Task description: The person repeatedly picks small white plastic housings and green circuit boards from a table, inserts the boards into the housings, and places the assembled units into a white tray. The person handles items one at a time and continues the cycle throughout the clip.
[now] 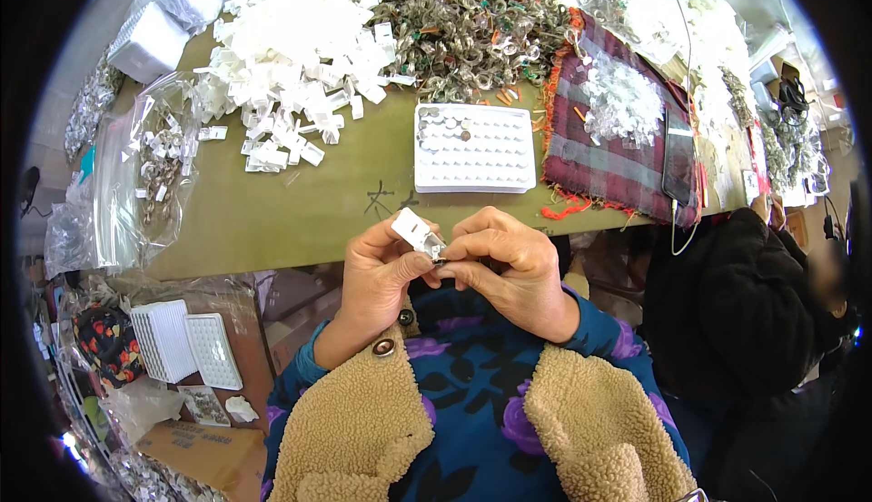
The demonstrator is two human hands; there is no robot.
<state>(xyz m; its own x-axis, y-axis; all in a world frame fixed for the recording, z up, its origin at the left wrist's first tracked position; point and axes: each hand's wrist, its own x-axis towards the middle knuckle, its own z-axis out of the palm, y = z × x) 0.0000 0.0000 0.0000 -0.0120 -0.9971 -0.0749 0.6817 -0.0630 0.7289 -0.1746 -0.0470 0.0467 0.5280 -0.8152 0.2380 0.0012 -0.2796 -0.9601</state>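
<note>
Close to my body, just off the near table edge, my left hand (371, 275) grips a small white plastic case (414, 228) between thumb and fingers. My right hand (516, 261) pinches at the case's lower end with thumb and forefinger. Whatever sits between those right fingertips is too small and covered to make out. Beyond my hands lies a white tray (475, 185) with rows of small holes; several small round metal-looking pieces rest at its far left. A heap of similar white plastic pieces (300, 93) spreads to the tray's left.
Behind the tray rises a pile of clear and dark coiled parts (472, 29). A plaid cloth (577, 152) bears clear pieces and a phone (678, 161) on a white cable. Plastic bags (168, 152) lie left. White trays (162, 343) stand lower left; a person in black (745, 302) sits right.
</note>
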